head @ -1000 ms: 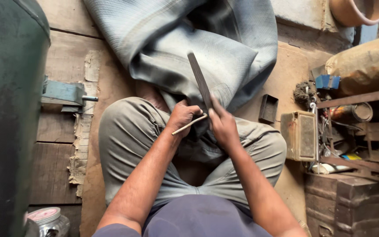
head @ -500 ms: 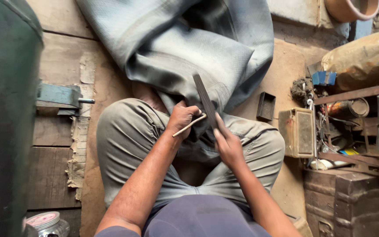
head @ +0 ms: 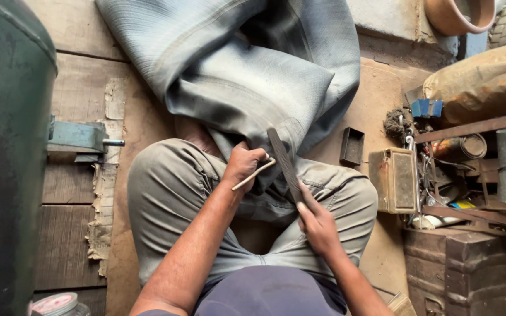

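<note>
A: What is seen of the place?

B: A worn wooden floor (head: 71, 193) is seen from above, with a dark green drum (head: 4, 146) at the left and a cluttered heap of metal boxes and scrap (head: 464, 169) at the right. A clay-coloured pot (head: 455, 14) is seen at the top right corner.

A: And where is the work held?

B: A large grey rubber tube (head: 235, 70) is spread over the floor and drawn down onto the lap, between khaki-trousered crossed legs (head: 171, 193).

A: How is the left hand (head: 244, 164) set?

B: It is closed on a fold of the tube, and a thin pale stick (head: 254, 174) is pinched in its fingers, slanting down to the left.

A: And the right hand (head: 318, 225)?

B: It is wrapped around the lower end of a long flat dark file (head: 283, 161), with the forefinger laid along the blade. The file is tilted up to the left, its upper part lying against the tube just beside the left hand.
</note>
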